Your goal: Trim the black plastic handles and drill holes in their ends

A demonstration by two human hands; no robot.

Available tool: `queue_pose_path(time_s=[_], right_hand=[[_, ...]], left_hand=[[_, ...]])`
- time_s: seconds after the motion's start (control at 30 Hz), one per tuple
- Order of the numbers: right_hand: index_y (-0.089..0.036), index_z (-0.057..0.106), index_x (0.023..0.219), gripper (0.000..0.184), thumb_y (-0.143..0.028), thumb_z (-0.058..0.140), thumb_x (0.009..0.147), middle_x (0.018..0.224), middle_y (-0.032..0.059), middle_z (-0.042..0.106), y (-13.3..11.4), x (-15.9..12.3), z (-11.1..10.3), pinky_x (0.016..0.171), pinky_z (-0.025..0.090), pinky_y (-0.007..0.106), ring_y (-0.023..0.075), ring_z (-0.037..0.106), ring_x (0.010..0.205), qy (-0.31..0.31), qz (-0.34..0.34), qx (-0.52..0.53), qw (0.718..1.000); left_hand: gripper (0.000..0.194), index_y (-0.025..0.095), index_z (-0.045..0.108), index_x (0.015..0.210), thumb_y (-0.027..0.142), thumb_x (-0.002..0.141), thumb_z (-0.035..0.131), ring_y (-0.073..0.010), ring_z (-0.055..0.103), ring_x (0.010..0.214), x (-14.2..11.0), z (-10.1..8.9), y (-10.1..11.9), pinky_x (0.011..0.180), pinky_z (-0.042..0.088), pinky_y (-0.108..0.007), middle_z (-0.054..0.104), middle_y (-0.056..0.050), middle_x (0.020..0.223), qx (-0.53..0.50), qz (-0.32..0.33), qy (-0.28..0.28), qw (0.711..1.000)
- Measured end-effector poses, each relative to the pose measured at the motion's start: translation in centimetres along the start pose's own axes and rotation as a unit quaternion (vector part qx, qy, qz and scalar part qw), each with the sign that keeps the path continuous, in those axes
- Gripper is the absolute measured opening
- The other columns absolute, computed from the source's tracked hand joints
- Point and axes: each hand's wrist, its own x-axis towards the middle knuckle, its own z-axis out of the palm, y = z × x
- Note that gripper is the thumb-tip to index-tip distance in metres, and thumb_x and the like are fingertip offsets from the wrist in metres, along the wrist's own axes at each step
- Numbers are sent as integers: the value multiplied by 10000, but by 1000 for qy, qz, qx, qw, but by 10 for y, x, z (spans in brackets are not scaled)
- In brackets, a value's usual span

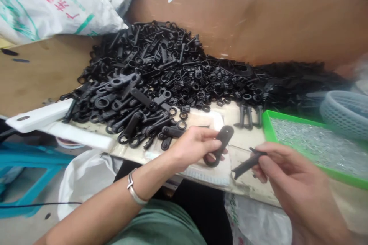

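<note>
My left hand is closed on a flat black plastic handle piece, which has a small hole at its upper end and a wide ring at its lower end. To its right, my right hand pinches a black channel-shaped plastic part with a forked tip that points toward the left hand. The two pieces are apart, both held just over the front of the table. Behind them several similar black channel parts stand on the tabletop.
A large heap of black ringed plastic parts covers the back and left. At right are a green tray of small clear pieces and a pale blue basket. White foam strips lie at left, below a printed sack.
</note>
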Motion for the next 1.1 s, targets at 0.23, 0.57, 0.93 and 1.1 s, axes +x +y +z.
queue_pose_path(time_s=[0.23, 0.57, 0.93, 1.1], right_hand=[[-281, 766, 1021, 219, -379, 767, 826, 671, -22, 619, -20, 12, 43, 492, 488, 205, 108, 546, 551, -66, -38, -58, 995], [-196, 725, 1141, 385, -456, 663, 863, 626, -3, 638, -32, 11, 52, 449, 467, 229, 132, 541, 494, -89, -14, -174, 981], [-230, 687, 1192, 381, -449, 661, 882, 1029, 56, 738, -30, 13, 63, 717, 606, 263, 192, 703, 870, -149, -10, -133, 980], [-257, 663, 1261, 428, -431, 699, 871, 1277, 65, 674, -30, 14, 67, 935, 581, 341, 242, 636, 1172, -182, 37, -41, 982]], left_hand=[[352, 107, 733, 989, 414, 825, 678, -122, 580, 707, -21, -2, -15, 661, 433, -244, 659, -68, 845, -68, 34, 17, 997], [374, 116, 735, 1010, 452, 907, 607, -131, 561, 717, -29, -11, -23, 686, 418, -256, 635, -66, 834, -95, 53, -36, 993], [172, 161, 696, 934, 129, 856, 546, -139, 565, 786, -31, -12, -26, 712, 414, -249, 643, -2, 838, 119, 114, 57, 985], [249, 180, 684, 1037, 92, 860, 531, -126, 571, 753, -36, -18, -17, 717, 403, -241, 655, 26, 822, 262, 155, 95, 948]])
